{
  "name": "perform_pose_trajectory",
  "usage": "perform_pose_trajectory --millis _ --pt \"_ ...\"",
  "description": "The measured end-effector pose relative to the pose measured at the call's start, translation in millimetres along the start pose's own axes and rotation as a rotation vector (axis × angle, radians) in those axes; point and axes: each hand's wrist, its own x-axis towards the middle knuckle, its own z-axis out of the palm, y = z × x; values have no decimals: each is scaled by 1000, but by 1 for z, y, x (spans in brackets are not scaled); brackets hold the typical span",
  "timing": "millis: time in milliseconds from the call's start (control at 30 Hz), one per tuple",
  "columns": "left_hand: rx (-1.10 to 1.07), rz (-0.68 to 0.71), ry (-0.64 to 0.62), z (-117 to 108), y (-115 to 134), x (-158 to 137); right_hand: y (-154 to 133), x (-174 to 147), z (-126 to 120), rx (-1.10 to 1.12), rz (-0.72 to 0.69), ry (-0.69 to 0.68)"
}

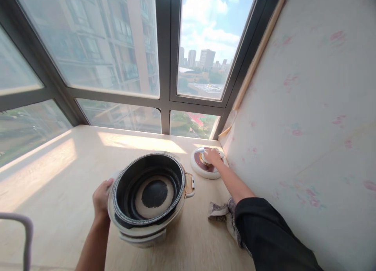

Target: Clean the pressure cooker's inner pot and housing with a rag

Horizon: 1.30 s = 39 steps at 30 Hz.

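A white electric cooking pot (pixel 143 239) with a black inner pot (pixel 125 192) stands uncovered in the middle; its inner bottom has a pale ring around a dark centre. My left hand (pixel 101 196) grips the pot's left side, thumb near the rim, other fingers mostly hidden. On the pot's right side is a pale side handle (pixel 190 184). Right of and beyond the pot, a round lid (pixel 197 167) with a white rim and brownish middle lies on the surface. My right hand (pixel 213 156) is closed over the lid's knob.
A crumpled grey-brown cloth (pixel 219 211) lies partly under my right sleeve. Windows with dark frames (pixel 166 67) rise behind the pale wooden surface (pixel 73 169). A flowered wall (pixel 308 118) bounds the right. At the lower left stands a curved grey tube (pixel 28 235).
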Motion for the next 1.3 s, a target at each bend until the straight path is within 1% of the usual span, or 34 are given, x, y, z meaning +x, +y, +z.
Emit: perform_pose_trajectory --millis 133,233,333,400,467,533,700,767,867,967,1033,1100,1200,1300 --pt "-61 -48 60 1 -2 -3 -4 5 8 42 14 60" --pt "-113 -52 88 2 0 -3 -3 4 9 68 16 84" --pt "-129 -39 100 2 5 -3 -2 -4 1 100 4 128" --pt "-132 -24 93 2 11 -4 -3 -11 -11 127 -14 171" --pt "-132 -3 76 2 16 -5 -6 -18 -27 159 -40 220" --pt "-132 17 53 2 21 -7 -10 -24 -49 192 -64 272" --pt "-151 30 32 3 27 -12 -25 -41 -120 282 -137 398" --pt "-157 25 33 3 28 -13 -36 -55 -149 440 -229 469" --pt "-169 17 25 3 33 -13 -58 -84 -185 614 -370 496" --pt "-211 -15 6 1 38 -13 -84 -119 -206 619 -509 512" --pt "-248 -35 -5 0 41 -14 -101 -140 -211 565 -595 505" --pt "-271 -41 -8 0 42 -16 -118 -158 -209 497 -670 478" --pt "-288 -44 -17 1 43 -17 -141 -179 -198 371 -738 408" --pt "-312 -56 -21 2 42 -18 -160 -193 -183 256 -754 355"
